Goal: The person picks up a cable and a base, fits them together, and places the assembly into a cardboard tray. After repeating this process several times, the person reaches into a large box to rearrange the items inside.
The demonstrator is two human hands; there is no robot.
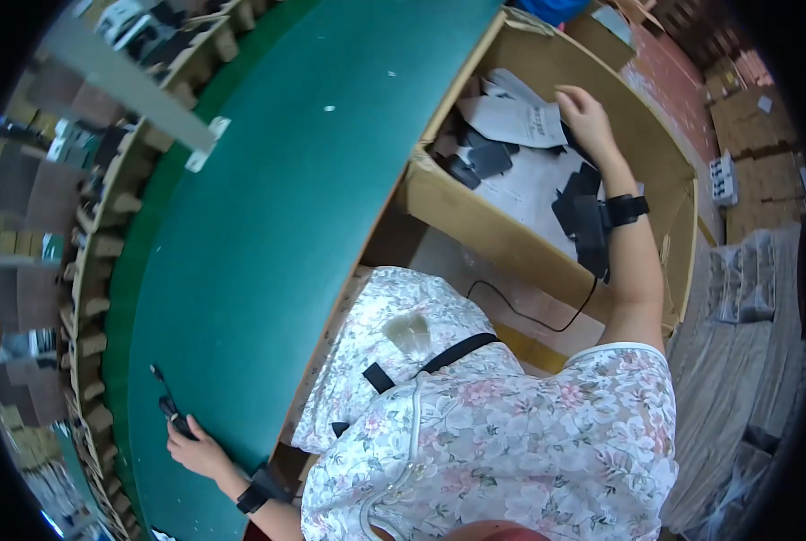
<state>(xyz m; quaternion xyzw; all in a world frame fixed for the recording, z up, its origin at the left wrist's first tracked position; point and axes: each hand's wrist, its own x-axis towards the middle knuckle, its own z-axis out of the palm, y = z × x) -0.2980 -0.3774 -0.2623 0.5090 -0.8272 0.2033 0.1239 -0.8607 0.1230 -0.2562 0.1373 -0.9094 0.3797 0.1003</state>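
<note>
My left hand (197, 451) is closed round a bundled black cable (178, 421) above the green tabletop, and a connector end (156, 371) sticks out past the fingers. On the right, my right hand (586, 124) reaches into a large cardboard box (502, 236). Its fingers are loosely bent and apart, beside a white printed sheet or bag (515, 122); no held thing shows in them. Dark flat pieces (489, 160) lie in the box near the sheet. More black pieces (576, 200) lie under my right forearm.
The green table (267, 234) runs along my left side, with a wooden rack (105, 261) of parts beyond it. A grey post (137, 86) stands at its far edge. A black cord (538, 320) hangs beside the box. Stacked cartons (764, 135) and plastic-wrapped goods (746, 279) stand at right.
</note>
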